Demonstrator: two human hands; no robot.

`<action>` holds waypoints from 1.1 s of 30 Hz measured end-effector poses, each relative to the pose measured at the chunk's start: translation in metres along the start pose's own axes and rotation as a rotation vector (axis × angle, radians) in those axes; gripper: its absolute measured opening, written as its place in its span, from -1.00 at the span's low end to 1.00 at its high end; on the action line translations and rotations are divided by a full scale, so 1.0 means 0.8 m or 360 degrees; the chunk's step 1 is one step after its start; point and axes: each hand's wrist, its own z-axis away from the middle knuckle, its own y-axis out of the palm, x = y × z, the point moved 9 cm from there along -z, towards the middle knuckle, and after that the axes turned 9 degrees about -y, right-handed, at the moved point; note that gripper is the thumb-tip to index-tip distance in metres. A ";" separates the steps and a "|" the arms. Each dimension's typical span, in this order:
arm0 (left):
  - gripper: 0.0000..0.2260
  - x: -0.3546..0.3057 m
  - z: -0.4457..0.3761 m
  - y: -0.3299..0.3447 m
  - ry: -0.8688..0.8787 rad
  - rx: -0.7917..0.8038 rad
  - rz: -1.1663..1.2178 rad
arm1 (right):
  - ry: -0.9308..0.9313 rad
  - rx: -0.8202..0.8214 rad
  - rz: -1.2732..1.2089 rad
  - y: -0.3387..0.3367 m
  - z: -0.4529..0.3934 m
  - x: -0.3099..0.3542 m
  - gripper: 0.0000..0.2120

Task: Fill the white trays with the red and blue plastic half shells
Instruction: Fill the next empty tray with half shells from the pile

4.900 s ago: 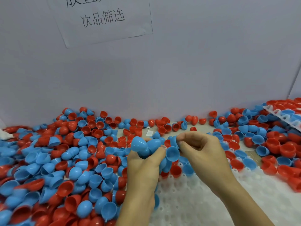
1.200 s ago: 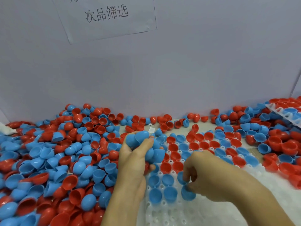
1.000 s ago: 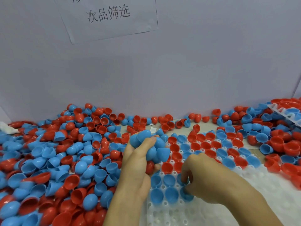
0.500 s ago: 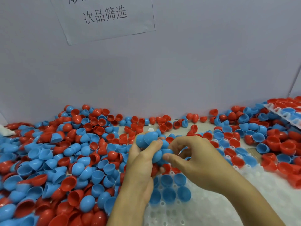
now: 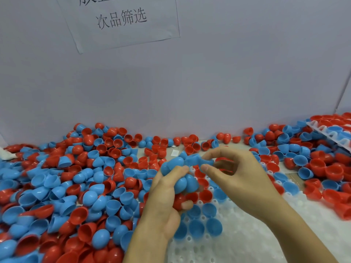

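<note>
A pale grey wall (image 5: 228, 82) stands upright along the far edge of the tabletop (image 5: 235, 146), of which only a narrow beige strip shows near the wall's foot. A white paper sheet (image 5: 123, 21) is stuck to the wall at upper left, slightly tilted, with a printed line reading 次品筛选 and a larger line above it cut off by the top of the view. A small white scrap, perhaps a label (image 5: 175, 153), lies flat on the tabletop, and something white and crumpled (image 5: 4, 158) sits at the far left edge, too cropped to identify.
</note>
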 end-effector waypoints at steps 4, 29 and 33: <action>-0.76 0.003 -0.002 0.006 -0.0007 0.0049 -0.0066 | -0.0019 0.0134 0.0061 0.006 0.002 -0.001 -0.90; -0.77 -0.009 -0.003 0.001 0.0283 -0.0080 -0.0312 | 0.0297 0.0598 0.0810 -0.022 0.009 -0.030 -0.91; -0.73 -0.010 -0.003 -0.005 0.0263 -0.0117 -0.0245 | 0.0523 0.0940 0.1155 -0.011 0.029 -0.047 -0.92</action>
